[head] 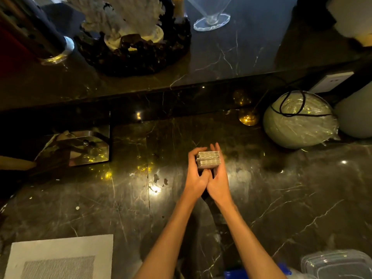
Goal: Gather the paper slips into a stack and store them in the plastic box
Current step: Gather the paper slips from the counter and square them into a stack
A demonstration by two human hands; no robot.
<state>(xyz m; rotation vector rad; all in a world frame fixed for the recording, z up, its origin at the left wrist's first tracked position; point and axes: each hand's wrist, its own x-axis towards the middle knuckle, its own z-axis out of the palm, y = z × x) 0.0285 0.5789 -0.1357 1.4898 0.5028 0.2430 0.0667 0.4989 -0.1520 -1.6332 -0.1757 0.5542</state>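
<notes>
A thick stack of paper slips point(209, 159) is held on edge just above the dark marble counter point(281, 198), near the middle of the view. My left hand point(194, 178) wraps its left side, fingers curled over the top. My right hand point(218, 179) presses flat against its right side, fingers extended. Both hands squeeze the stack between them. A clear plastic box with a lid point(338, 265) sits at the bottom right corner, and a blue piece point(237, 273) lies next to it.
A raised marble ledge point(161, 93) runs behind the hands, carrying a coral ornament point(130, 33) and a glass point(211, 19). A wrapped round object with a black cord point(300, 119) stands at right, a shiny metal box point(80, 146) at left, a grey placemat point(60, 258) bottom left.
</notes>
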